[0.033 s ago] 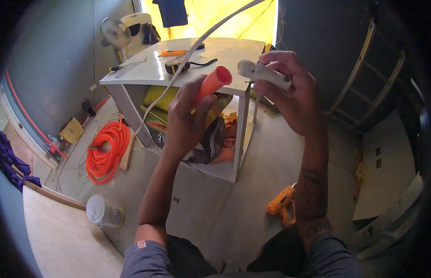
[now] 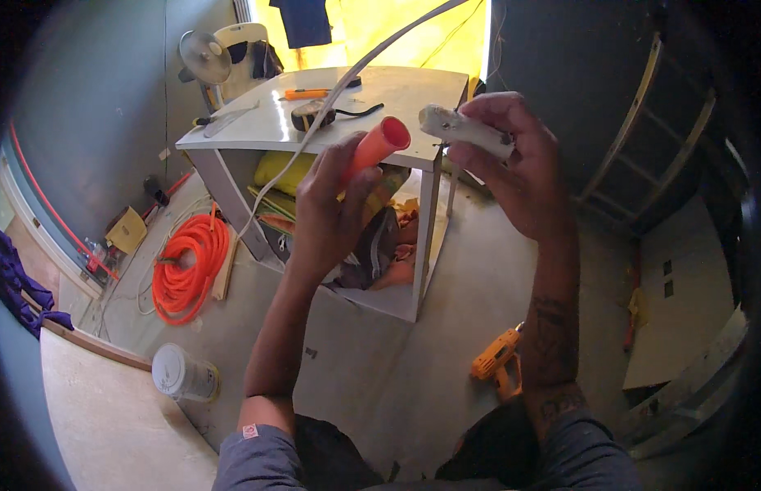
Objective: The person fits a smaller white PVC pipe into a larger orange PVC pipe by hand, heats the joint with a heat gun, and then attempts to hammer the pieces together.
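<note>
An orange plastic pipe (image 2: 383,141) is gripped in my left hand (image 2: 329,204), its open round end tilted up and to the right. My right hand (image 2: 519,159) pinches a short whitish tube (image 2: 464,129) with dark marks on its side, between thumb and fingers. The tube's near end points left toward the pipe's mouth, and a small gap keeps the two apart. Both pieces are held in the air before the right front corner of a white cabinet (image 2: 413,86).
On the cabinet top lie a tape measure (image 2: 308,117) and an orange cutter knife (image 2: 307,94). A pale cable (image 2: 347,78) hangs across the view. On the floor are an orange hose coil (image 2: 184,278), a white bucket (image 2: 184,374) and a yellow heat gun (image 2: 498,358). A ladder (image 2: 642,139) leans at right.
The fingers of my right hand have shifted very slightly on the whitish tube. My left hand and the orange pipe stay in place.
</note>
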Demonstrator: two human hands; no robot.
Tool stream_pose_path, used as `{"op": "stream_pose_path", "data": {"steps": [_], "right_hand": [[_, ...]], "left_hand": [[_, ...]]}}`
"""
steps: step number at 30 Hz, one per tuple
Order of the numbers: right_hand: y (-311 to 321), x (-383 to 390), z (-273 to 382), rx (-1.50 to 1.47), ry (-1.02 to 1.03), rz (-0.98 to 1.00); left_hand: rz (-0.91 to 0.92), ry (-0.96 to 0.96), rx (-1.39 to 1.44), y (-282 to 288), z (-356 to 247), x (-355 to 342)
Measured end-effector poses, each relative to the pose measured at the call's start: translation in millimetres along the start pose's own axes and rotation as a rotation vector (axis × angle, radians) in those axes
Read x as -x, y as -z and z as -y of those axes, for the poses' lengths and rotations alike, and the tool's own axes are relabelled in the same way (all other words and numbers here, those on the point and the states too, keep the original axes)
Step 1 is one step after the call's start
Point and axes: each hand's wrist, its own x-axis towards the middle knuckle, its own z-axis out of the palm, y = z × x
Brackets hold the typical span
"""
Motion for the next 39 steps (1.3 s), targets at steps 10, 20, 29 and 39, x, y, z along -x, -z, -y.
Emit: {"op": "stream_pose_path", "data": {"steps": [10, 20, 29, 39], "right_hand": [[5.1, -1.1, -0.3, -0.013, 0.005, 0.018], [5.7, 0.2, 3.5, 0.031, -0.057, 0.031], [13.4, -1.5, -0.5, 0.003, -0.162, -0.025], [35.8, -1.4, -16.3, -0.057, -0.203, 0.019]], "left_hand": [[0.027, 0.004, -0.009, 2.7, -7.3, -2.2], [0.08, 0.019, 0.004, 4.2, -7.5, -0.9], [0.209, 0.302, 0.25, 2.9, -8.0, 5.8], [0.285, 0.333, 0.338, -4.6, -3.0, 12.9]]}}
